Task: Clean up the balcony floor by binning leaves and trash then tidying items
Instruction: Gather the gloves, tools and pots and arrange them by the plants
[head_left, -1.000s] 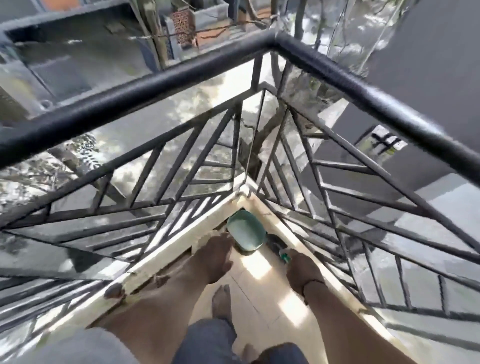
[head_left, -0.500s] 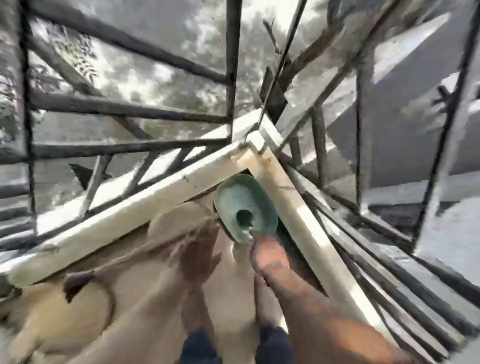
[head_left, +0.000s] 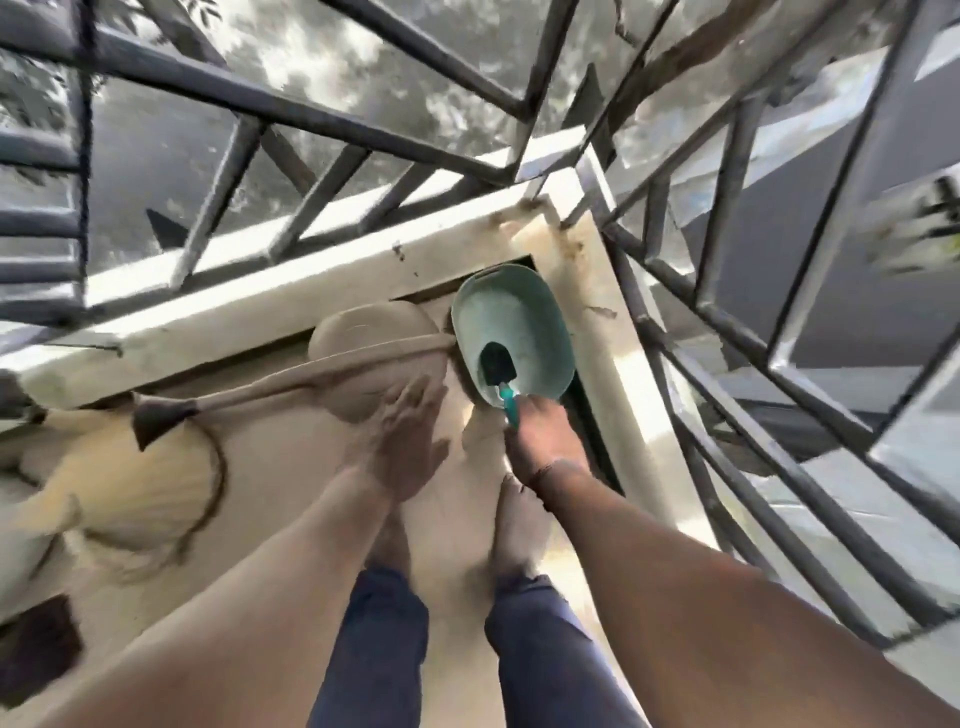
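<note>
The right hand (head_left: 540, 436) curls around the teal handle of a small trowel (head_left: 498, 366), whose dark blade sits just ahead of the grip, inside the green tub (head_left: 540, 312). The left hand (head_left: 402, 436), beside the grip on its left, is flat and spread, holding nothing, its fingertips at or just over the beige watering can (head_left: 374, 358); contact is too blurred to call.

Risks, as I judge them: the tub stands in the balcony corner, right against the ledge (head_left: 270, 296) and the railing (head_left: 727, 291), so a hard scrape could tip it or flick dirt out between the bars to the street below. The can's long spout reaches left, away from the grip; a careless sweep of the open hand could knock it over. Two bare feet stand just behind the grip, close to any dropped blade.

Count: one trowel, one tub, one watering can, two hands. No loose leaves or trash show clearly near the grip.
</note>
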